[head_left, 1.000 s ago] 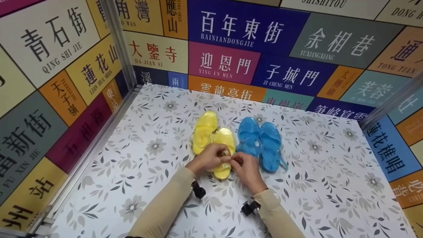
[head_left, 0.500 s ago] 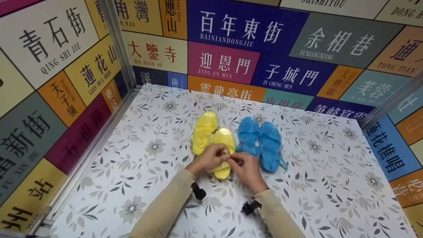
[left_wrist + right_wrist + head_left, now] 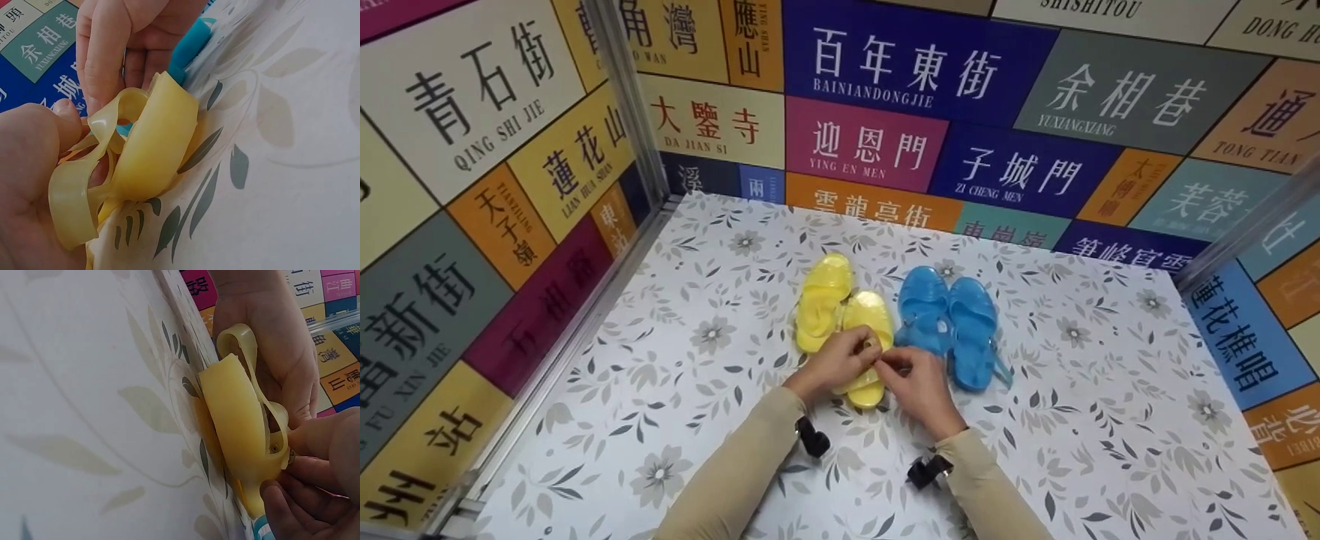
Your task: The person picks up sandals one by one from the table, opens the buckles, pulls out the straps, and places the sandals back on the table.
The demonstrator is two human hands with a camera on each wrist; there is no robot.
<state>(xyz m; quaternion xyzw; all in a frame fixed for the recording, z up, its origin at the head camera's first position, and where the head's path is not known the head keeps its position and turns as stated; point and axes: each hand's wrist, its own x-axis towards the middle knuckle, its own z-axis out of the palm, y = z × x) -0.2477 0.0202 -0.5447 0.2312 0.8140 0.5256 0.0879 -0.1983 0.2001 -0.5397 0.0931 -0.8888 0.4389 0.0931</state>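
Both hands meet over the nearer yellow sandal [image 3: 870,307], whose heel end [image 3: 154,146] faces the person. With thumb and fingers, the left hand [image 3: 844,360] holds the sandal's ankle strap [image 3: 73,208], a loose band that loops above the heel. From the other side the right hand [image 3: 919,382] pinches the strap's fastening; a small metal buckle [image 3: 291,455] shows at its fingertips in the right wrist view. Fingers partly hide the strap's end. Up and to the left lies the other yellow sandal [image 3: 823,296], toe pointing away.
A pair of blue sandals, one on the left [image 3: 924,292] and one on the right [image 3: 975,322], lies just right of the yellow pair. All rest on a white table [image 3: 660,420] with a leaf and flower print. Panels with coloured street signs [image 3: 870,142] enclose its back and sides.
The fingertips of both hands have shifted slightly at the strap. Both pairs of sandals stay where they were.
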